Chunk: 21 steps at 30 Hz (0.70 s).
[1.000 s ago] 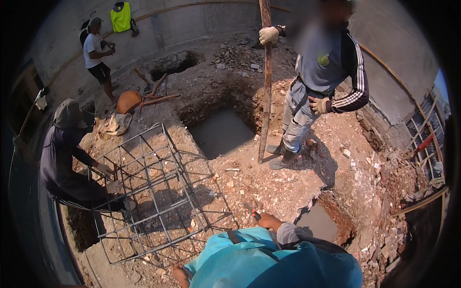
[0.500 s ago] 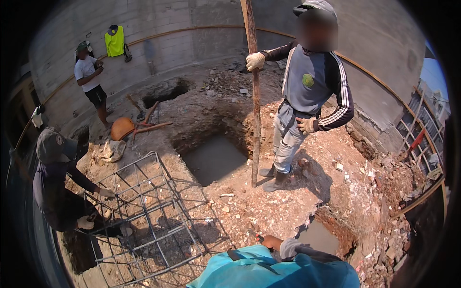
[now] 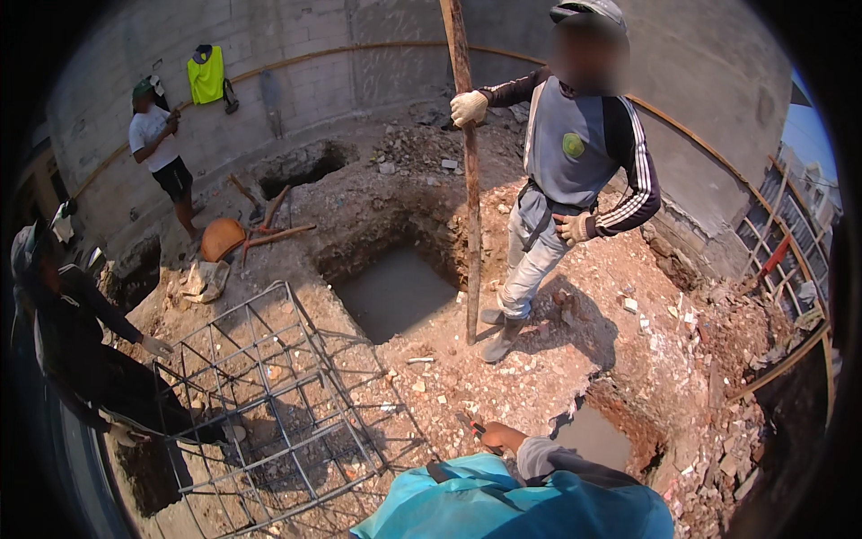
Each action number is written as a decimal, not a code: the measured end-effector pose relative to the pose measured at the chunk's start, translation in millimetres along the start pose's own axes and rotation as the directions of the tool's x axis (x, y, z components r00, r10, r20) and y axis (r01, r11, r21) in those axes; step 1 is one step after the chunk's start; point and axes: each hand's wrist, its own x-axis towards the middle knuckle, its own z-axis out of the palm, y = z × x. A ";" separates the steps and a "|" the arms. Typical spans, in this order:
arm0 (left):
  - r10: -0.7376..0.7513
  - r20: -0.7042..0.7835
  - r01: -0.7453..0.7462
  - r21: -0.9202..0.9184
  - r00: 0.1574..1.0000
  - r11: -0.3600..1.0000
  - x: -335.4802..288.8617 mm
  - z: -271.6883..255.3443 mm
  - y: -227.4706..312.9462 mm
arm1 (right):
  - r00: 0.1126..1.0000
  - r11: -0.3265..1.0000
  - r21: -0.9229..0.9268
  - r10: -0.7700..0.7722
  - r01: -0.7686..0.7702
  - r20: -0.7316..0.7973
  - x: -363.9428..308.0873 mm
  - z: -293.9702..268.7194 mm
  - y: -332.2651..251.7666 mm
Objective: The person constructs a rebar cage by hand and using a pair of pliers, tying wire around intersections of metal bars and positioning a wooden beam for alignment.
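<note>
My right hand (image 3: 505, 437) is closed around red-handled pliers (image 3: 470, 424), their dark jaws pointing up and left over the rubble ground. A grey sleeve covers the forearm, and the blue cloth of my clothing (image 3: 512, 503) fills the lower edge. My left hand is out of sight. To the left of the pliers lies a cage of tied steel bars (image 3: 278, 404). Beyond it a co-worker (image 3: 81, 332) in dark clothes and gloves stands half upright by the cage. Another gloved co-worker (image 3: 575, 153) holds a tall wooden pole (image 3: 469, 198) upright, the other hand on the hip.
A square pit with grey water (image 3: 395, 292) lies ahead, and a smaller watery pit (image 3: 593, 440) is close on my right. An orange basin (image 3: 222, 240) and digging tools (image 3: 278, 235) lie at the left. A third person (image 3: 157, 139) stands by the block wall (image 3: 305, 81).
The co-worker at the left has risen and drawn both hands back from the middle of the cage. My right hand with the pliers has shifted slightly up and left.
</note>
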 end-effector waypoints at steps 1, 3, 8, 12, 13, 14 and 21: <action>0.005 -0.001 -0.005 0.005 1.000 1.000 0.7 0.2 -0.6 | 1.000 0.997 0.073 -0.018 0.018 0.007 5.5 -6.5 -12.5; 0.013 -0.012 -0.013 0.016 1.000 1.000 0.7 -3.3 -3.9 | 0.996 0.981 0.170 -0.094 0.092 0.004 21.4 -24.5 -43.0; 0.039 -0.024 -0.037 0.057 0.999 0.998 -5.7 -13.0 -12.6 | 0.967 0.896 0.381 -0.160 0.226 -0.199 36.5 -85.7 -138.0; 0.049 -0.078 -0.042 0.082 0.996 0.996 -12.2 -16.1 -14.4 | 0.939 0.897 0.314 -0.238 0.310 -0.248 30.9 -127.8 -187.1; 0.050 -0.087 -0.042 0.089 0.995 0.995 -15.4 -15.3 -15.8 | 0.936 0.888 0.335 -0.234 0.317 -0.264 35.9 -131.8 -187.6; 0.054 -0.102 -0.044 0.102 0.993 0.994 -16.6 -15.8 -17.5 | 0.922 0.889 0.293 -0.277 0.353 -0.269 43.5 -128.8 -186.5; 0.080 -0.266 -0.010 0.255 0.961 0.967 -52.2 -58.4 -108.7 | 0.877 0.800 -0.431 -0.479 0.416 -0.042 76.6 -28.6 -137.3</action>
